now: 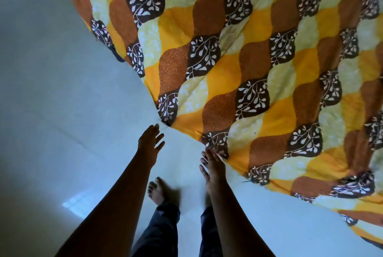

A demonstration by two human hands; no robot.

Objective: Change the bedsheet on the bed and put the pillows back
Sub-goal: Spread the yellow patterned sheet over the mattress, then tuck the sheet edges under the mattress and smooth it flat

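Fingers (159,139) spread, both hands empty.
Bedsheet (238,70) hem lies far-right; right hand (213,167) touches it, left hand (150,142) beside corner.

Pale glossy tiled floor (62,111), grout lines crossing; bright light patch (71,205) lower left.

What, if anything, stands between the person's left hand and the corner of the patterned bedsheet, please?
Nothing visible does. The open left hand has its fingertips just short of the hanging corner of the patterned bedsheet, with only bare floor behind the gap. The right hand is at the sheet's edge, motion-blurred.
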